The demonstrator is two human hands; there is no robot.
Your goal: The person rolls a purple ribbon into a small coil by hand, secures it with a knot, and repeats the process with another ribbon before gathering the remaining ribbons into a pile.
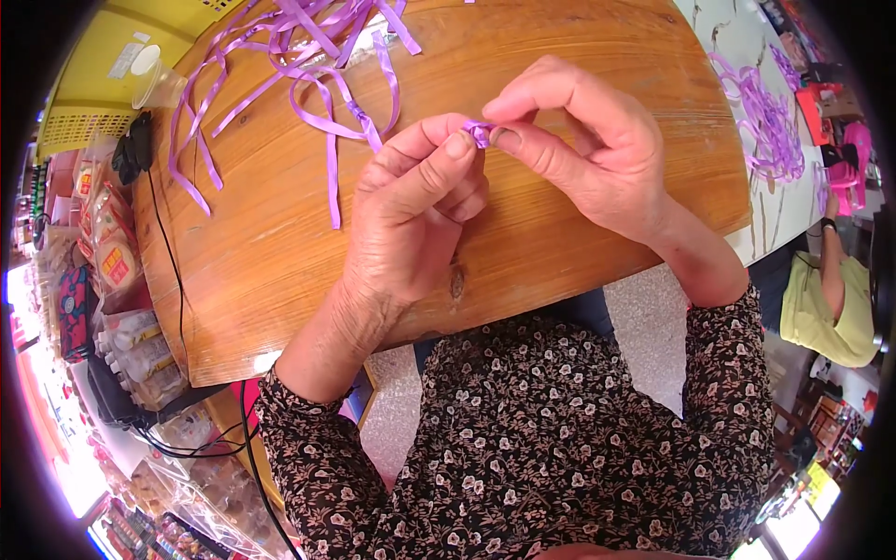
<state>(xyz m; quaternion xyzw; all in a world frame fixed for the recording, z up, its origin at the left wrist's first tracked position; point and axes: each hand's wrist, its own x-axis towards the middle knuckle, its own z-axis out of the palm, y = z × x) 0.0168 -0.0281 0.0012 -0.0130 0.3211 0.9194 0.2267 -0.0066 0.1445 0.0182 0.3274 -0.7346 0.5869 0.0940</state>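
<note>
A small knotted piece of purple ribbon (479,133) is held up over the wooden table between my two hands. My left hand (411,191) pinches it between thumb and forefinger, the other fingers curled beneath. From the other side, my right hand (593,149) has its thumb and forefinger closed at the ribbon's right edge, its remaining fingers bent. Fingertips cover part of the knot, so its exact form is hidden. Beyond my left hand, several loose purple ribbons (333,187) lie on the wood, one with a knot in it.
The wooden table (560,261) spans the middle. At its left stand a yellow crate (89,70), a clear plastic cup (154,79) and a black cable (168,243). More purple ribbons (770,121) lie on a marbled table at right, where another person (831,308) sits.
</note>
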